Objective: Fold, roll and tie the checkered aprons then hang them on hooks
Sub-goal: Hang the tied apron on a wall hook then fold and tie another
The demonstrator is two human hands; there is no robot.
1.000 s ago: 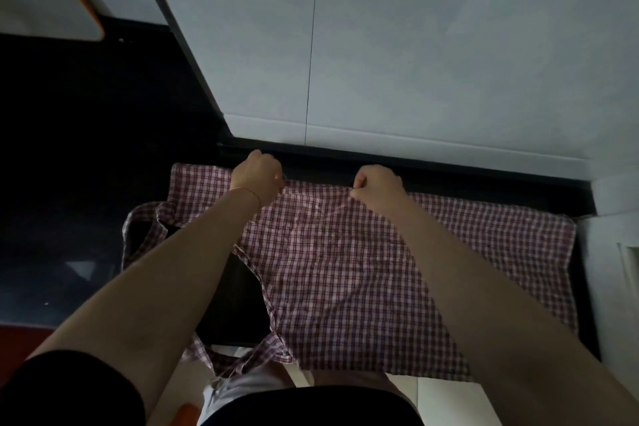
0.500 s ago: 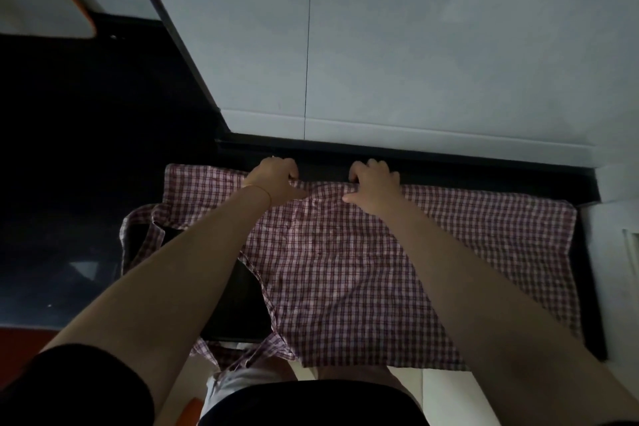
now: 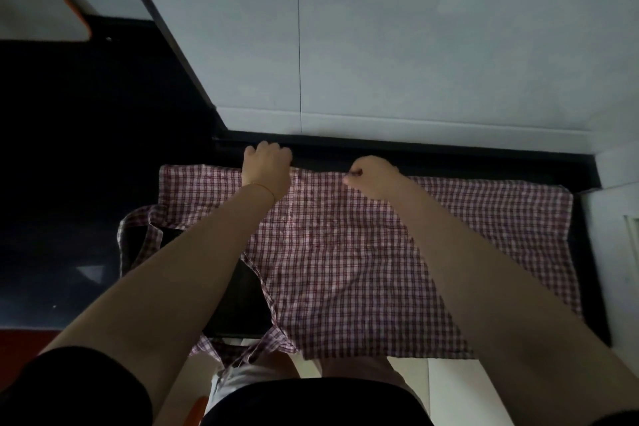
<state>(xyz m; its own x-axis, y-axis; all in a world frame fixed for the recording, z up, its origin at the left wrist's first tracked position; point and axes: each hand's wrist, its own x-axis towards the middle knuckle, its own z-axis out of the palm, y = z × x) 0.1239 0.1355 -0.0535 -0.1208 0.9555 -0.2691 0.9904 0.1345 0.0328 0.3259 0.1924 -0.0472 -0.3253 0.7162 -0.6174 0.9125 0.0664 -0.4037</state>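
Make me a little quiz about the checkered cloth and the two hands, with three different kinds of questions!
1. True or false: the checkered apron is already rolled up into a bundle.
2. Which edge of the apron are both hands at? A) the far edge by the white wall B) the near edge by the person's body C) the right end
3. Fill in the missing word: the apron lies spread on a dark ____.

Key
1. False. It lies spread out flat.
2. A. The left hand and the right hand both have curled fingers at the far edge, pinching the cloth there.
3. Counter.
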